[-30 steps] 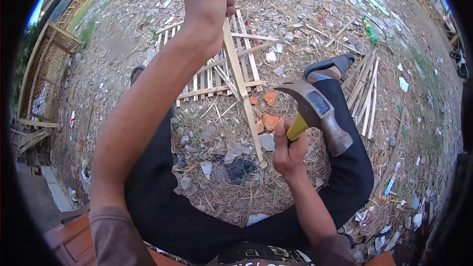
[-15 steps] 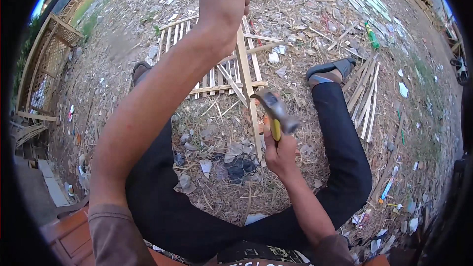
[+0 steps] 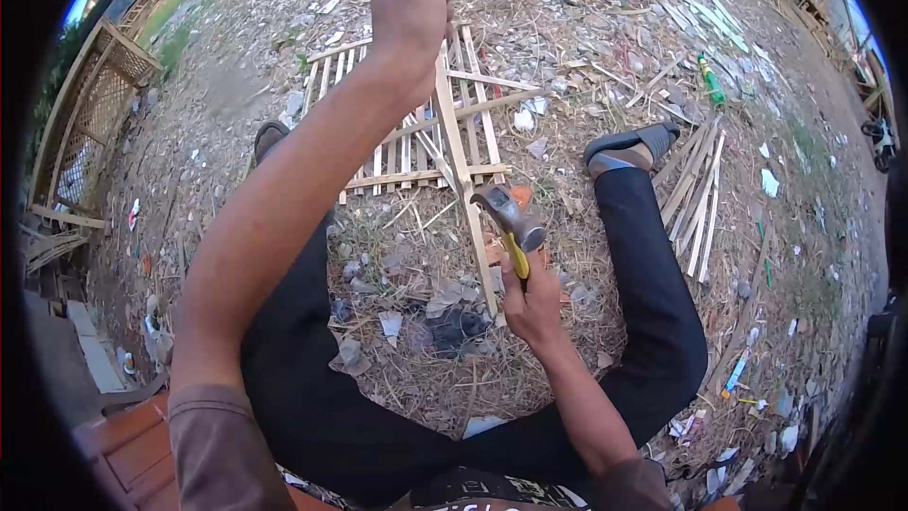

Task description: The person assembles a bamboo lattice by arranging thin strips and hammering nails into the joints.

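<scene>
My left hand (image 3: 412,11) is raised at the top of the view, its fingers closed round the upper end of a long, narrow wooden slat (image 3: 456,147). The slat slants down between my legs, its lower end near the ground. My right hand (image 3: 535,310) grips a claw hammer (image 3: 517,224) by its yellow and black handle, close below the head. The steel head is just right of the slat, and I see a small gap between them. Behind the slat, a frame of thin wooden slats (image 3: 388,177) lies on the ground.
Loose wooden sticks (image 3: 695,199) are piled beside my right foot (image 3: 634,147). A green bottle (image 3: 711,80) lies farther back. A lattice panel (image 3: 85,147) leans at the far left. Black plastic (image 3: 459,329) and scraps litter the ground between my legs.
My left hand has come slightly left and down with the slat. The hammer has shifted a little left and down, and its head, blurred before, is now sharp.
</scene>
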A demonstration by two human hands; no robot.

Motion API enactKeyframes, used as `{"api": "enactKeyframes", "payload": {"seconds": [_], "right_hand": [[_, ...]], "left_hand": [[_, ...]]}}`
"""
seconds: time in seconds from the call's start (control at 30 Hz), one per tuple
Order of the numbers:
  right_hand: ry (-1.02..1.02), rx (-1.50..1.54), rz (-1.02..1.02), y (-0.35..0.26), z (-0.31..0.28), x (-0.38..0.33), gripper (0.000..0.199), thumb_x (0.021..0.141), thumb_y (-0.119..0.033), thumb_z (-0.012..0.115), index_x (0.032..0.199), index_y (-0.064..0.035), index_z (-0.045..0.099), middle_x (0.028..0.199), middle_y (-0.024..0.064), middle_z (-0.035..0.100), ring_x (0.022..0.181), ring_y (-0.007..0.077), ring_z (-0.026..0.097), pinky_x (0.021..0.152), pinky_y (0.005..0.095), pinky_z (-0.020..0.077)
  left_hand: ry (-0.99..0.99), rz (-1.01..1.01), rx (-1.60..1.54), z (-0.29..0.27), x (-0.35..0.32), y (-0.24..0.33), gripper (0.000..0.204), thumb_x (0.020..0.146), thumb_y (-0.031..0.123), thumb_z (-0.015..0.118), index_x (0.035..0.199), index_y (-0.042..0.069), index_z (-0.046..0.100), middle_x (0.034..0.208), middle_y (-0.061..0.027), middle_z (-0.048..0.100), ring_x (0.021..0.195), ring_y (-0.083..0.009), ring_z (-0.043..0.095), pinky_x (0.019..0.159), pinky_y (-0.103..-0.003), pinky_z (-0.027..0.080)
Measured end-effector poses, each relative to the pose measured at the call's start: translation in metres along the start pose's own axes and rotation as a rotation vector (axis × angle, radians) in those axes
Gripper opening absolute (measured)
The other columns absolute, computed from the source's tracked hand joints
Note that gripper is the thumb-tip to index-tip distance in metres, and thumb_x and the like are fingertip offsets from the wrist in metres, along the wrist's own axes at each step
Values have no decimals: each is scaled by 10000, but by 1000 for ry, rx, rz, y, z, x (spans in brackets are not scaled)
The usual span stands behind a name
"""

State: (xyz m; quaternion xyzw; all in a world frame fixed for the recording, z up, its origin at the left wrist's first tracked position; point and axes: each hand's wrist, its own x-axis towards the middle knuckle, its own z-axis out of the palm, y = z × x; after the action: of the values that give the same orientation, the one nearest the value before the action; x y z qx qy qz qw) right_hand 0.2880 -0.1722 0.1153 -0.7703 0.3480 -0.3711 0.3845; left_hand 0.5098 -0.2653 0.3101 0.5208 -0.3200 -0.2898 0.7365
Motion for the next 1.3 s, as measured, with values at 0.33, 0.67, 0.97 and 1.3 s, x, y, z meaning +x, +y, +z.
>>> {"api": "enactKeyframes", "payload": {"seconds": [0.33,0.67,0.97,1.3], "right_hand": [[40,43,-39,12,-5,5,183,966,-167,547,937,13,548,602,80,498,501,169,469,489,311,369],[232,422,-34,-25,-17,26,207,988,-203,523,931,-4,537,598,-5,479,520,70,439,478,257,342],[96,211,-2,-32,-19,25,220,964,-146,531,1108,12,585,719,138,628,609,243,636,576,335,468],[9,15,68,9,-10,-2,191,981,-179,526,1016,8,548,621,103,525,520,154,501,497,321,390]], "left_hand": [[-4,57,77,19,-13,4,298,964,248,483,702,160,371,593,77,292,497,-52,245,447,-230,220],[-89,-55,-86,-9,11,-6,309,966,285,473,696,164,386,569,50,312,467,-79,282,441,-261,242],[-25,-47,-49,-19,10,-8,311,972,276,467,698,163,370,569,46,306,464,-82,276,435,-263,237],[-90,64,-65,-9,14,-3,366,921,238,580,650,180,341,567,75,270,477,-55,229,451,-248,210]]}}
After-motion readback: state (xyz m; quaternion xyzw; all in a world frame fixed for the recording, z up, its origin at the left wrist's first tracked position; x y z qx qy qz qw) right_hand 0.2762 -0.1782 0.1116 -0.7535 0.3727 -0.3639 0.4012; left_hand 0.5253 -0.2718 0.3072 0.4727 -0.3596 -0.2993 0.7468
